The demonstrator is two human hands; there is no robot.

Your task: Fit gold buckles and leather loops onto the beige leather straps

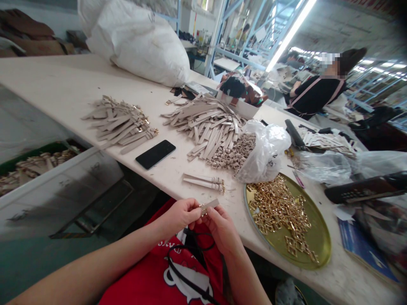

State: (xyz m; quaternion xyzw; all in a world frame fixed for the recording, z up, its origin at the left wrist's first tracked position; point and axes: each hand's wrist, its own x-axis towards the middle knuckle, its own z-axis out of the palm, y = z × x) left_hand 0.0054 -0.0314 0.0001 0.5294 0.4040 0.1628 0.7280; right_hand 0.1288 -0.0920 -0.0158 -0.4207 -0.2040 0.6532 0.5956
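Beige strap (pixel 211 204) at near table (pixel 168 182) edge, flat, leather-like; long axis slants, plain end up-right, gold metal end down-left. Left hand (pixel 186 212) pinching metal end, right hand (pixel 221 225) pinching strap body; fingers hide part of the metal. Round olive-gold tray (pixel 321 250) of shiny buckles (pixel 276 207) to the right, crinkled clear bag (pixel 270 148) just beyond it, black phone (pixel 155 154) left, fanned strap pile (pixel 206 120) behind

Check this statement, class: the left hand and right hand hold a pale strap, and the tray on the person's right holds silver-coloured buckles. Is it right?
Not quite: the head view shows that the buckles are gold-coloured, not silver. The left hand and right hand hold a pale strap, and the tray is on the person's right.
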